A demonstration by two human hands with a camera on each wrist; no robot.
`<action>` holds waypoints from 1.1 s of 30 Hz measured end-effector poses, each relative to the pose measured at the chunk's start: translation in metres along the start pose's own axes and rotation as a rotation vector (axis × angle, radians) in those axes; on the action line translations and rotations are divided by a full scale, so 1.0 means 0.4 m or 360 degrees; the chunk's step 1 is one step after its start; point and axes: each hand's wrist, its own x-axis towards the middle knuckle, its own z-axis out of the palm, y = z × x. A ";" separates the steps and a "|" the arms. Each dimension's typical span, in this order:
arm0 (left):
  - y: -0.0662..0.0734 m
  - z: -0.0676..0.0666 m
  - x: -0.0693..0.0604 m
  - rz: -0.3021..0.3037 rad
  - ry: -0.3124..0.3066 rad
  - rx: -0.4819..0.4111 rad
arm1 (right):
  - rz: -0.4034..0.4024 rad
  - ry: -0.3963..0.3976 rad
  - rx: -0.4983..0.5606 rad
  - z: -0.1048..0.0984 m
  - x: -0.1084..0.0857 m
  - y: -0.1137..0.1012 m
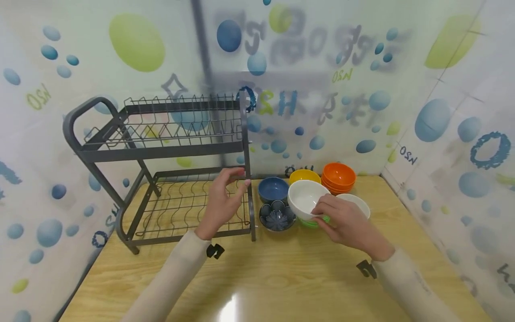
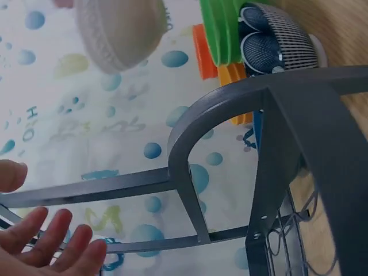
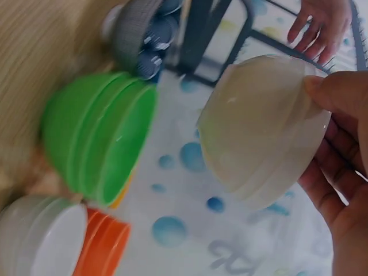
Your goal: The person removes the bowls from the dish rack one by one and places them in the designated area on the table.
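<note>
My right hand (image 1: 348, 221) pinches a white bowl (image 1: 303, 197) by its rim, thumb on one side and fingers on the other. In the right wrist view the bowl (image 3: 259, 132) is lifted clear of a stack of green bowls (image 3: 86, 138). From the head camera, those green bowls are mostly hidden under it. My left hand (image 1: 223, 201) hovers in front of the rack's right end, its fingers loosely bent and holding nothing. Spread fingers (image 2: 60, 233) of that hand show in the left wrist view, apart from the rack's bars.
A dark two-tier dish rack (image 1: 165, 154) stands on the wooden table (image 1: 257, 277) at left. Right of it are a blue bowl (image 1: 273, 189), a dark bowl of rounded pieces (image 1: 276, 219), a yellow bowl (image 1: 305, 175), stacked orange bowls (image 1: 339, 175) and more white bowls (image 1: 358, 204).
</note>
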 end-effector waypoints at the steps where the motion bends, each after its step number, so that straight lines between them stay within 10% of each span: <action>1: -0.006 0.002 0.007 -0.0052 0.0013 -0.0043 | 0.0021 -0.0008 -0.0025 0.001 -0.007 0.009; 8: -0.020 0.020 0.053 -0.0312 -0.0083 -0.0329 | 0.0105 0.0077 -0.0113 0.008 -0.068 0.079; 33: -0.047 0.048 0.066 -0.0282 0.0042 -0.0448 | 0.0504 -0.0034 -0.0295 0.038 -0.245 0.197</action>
